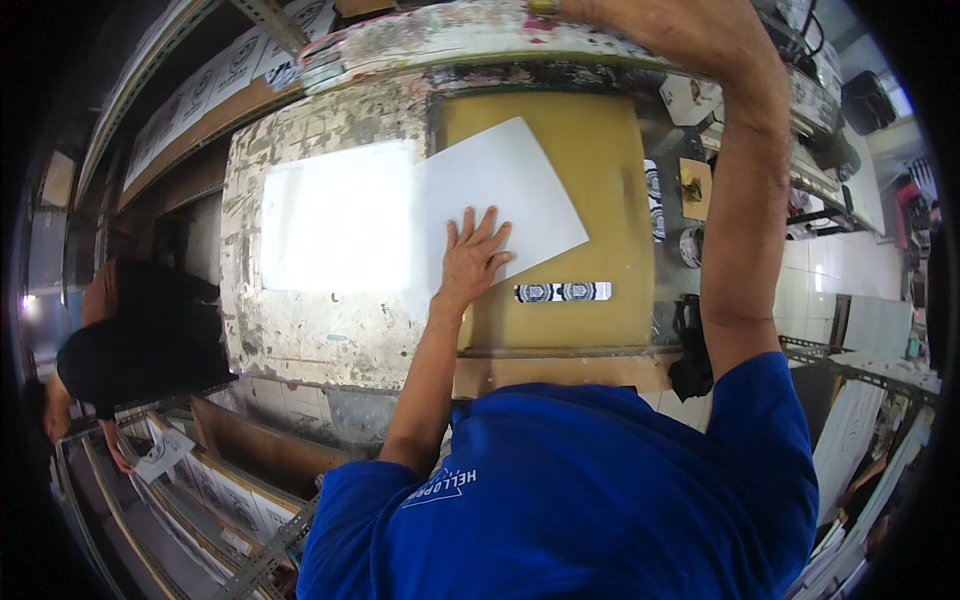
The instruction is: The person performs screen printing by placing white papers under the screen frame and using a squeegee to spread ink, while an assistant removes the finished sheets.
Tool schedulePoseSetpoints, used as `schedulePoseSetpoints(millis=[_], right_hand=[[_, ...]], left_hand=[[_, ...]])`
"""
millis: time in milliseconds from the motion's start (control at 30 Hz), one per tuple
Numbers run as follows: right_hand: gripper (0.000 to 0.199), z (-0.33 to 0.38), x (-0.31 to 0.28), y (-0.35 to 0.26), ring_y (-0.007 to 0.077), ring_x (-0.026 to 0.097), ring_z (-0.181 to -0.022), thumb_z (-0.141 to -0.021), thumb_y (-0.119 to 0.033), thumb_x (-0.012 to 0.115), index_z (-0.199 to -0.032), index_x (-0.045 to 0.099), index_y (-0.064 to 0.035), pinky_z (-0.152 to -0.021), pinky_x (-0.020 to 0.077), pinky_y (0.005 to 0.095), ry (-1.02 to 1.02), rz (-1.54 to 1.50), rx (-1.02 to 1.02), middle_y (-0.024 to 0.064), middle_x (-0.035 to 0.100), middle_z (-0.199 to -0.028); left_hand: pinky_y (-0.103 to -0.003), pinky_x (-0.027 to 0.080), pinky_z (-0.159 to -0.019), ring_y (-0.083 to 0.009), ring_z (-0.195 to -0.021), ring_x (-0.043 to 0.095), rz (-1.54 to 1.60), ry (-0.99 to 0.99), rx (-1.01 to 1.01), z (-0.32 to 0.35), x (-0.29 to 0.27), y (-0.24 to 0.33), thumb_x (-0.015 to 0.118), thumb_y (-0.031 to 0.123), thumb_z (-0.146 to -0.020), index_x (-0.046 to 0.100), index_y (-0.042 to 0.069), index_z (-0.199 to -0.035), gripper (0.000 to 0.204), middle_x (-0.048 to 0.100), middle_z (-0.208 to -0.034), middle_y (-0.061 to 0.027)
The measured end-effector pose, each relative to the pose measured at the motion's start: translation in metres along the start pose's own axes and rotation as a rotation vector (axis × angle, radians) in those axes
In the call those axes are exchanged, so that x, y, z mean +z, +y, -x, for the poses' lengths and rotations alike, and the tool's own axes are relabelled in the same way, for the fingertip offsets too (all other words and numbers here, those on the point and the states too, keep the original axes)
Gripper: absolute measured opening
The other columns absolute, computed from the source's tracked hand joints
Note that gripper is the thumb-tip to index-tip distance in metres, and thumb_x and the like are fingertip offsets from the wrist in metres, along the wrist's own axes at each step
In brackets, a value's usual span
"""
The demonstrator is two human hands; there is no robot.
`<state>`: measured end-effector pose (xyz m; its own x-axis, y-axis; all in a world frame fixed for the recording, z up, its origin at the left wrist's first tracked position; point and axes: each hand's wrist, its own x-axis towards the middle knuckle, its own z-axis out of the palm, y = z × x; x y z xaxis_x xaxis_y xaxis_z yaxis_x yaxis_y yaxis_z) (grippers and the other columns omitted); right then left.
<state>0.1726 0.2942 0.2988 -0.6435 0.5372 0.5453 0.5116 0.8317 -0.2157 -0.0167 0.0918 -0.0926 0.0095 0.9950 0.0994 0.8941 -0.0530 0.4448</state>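
Note:
My left hand (472,258) lies flat with its fingers spread on a white sheet (515,180). That sheet rests at a tilt, partly over a yellow-brown board (610,140). To its left is a bright white sheet or stack of sheets (335,220); the glare blurs where the two meet. My right hand (640,25) reaches to the far edge, by a paint-stained beam (420,38). Its fingers are mostly cut off by the picture's top, so any grip is hidden. Below the tilted sheet, a narrow black-and-white patterned strip (563,291) sits on the board.
The sheets lie on a paint-worn table (300,335). Right of the board are another patterned strip (655,200), a small brown card (695,190) and a round container (691,246). At left, another person (150,335) in dark clothes holds a printed sheet (165,455) over a rack.

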Motion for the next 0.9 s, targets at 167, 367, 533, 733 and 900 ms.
schedulePoseSetpoints(millis=[167,367,533,733,900], right_hand=[[0.053,0.000,-0.005,-0.012,0.0296,0.073,-0.083,-0.077,-0.046,0.083,-0.109,0.079,-0.0032,-0.079,0.0568,0.0361,-0.026,-0.052,-0.018,0.0155,0.079,-0.093],[0.053,-0.001,-0.010,-0.004,0.0250,0.072,-0.073,-0.078,-0.047,0.082,-0.108,0.080,-0.0032,-0.072,0.0570,0.0346,-0.051,-0.087,-0.045,0.0142,0.079,-0.088],[0.053,-0.001,-0.008,-0.003,0.0231,0.071,-0.070,-0.079,-0.048,0.081,-0.107,0.080,-0.0030,-0.069,0.0564,0.0337,-0.048,-0.133,-0.067,0.0135,0.079,-0.086],[0.052,-0.009,0.001,0.007,0.0232,0.071,-0.073,-0.078,-0.046,0.082,-0.107,0.080,-0.0028,-0.072,0.0566,0.0339,-0.056,-0.106,-0.041,0.0141,0.079,-0.088],[0.049,-0.005,0.003,0.008,0.0236,0.072,-0.075,-0.078,-0.042,0.083,-0.108,0.080,-0.0028,-0.074,0.0566,0.0334,-0.054,-0.193,-0.043,0.0146,0.079,-0.091]], left_hand=[[-0.062,0.020,-0.123,-0.0374,-0.153,0.027,-0.008,-0.083,0.204,-0.055,0.027,0.035,0.067,0.037,-0.094,0.061,0.023,-0.142,0.050,0.043,-0.161,-0.0043],[-0.061,0.015,-0.125,-0.0362,-0.155,0.025,0.027,-0.146,0.330,-0.070,0.051,0.066,0.064,0.042,-0.095,0.058,0.026,-0.145,0.053,0.037,-0.165,-0.0017],[-0.062,0.016,-0.125,-0.0357,-0.154,0.025,0.016,-0.134,0.331,-0.056,0.056,0.078,0.062,0.043,-0.096,0.059,0.026,-0.145,0.051,0.037,-0.164,-0.0015],[-0.062,0.016,-0.125,-0.0352,-0.154,0.026,0.009,-0.123,0.354,-0.049,0.055,0.081,0.064,0.041,-0.095,0.060,0.025,-0.143,0.051,0.039,-0.163,-0.0027],[-0.061,0.016,-0.125,-0.0350,-0.154,0.027,0.032,-0.113,0.350,-0.046,0.053,0.081,0.066,0.040,-0.094,0.060,0.024,-0.144,0.053,0.041,-0.162,-0.0026]])
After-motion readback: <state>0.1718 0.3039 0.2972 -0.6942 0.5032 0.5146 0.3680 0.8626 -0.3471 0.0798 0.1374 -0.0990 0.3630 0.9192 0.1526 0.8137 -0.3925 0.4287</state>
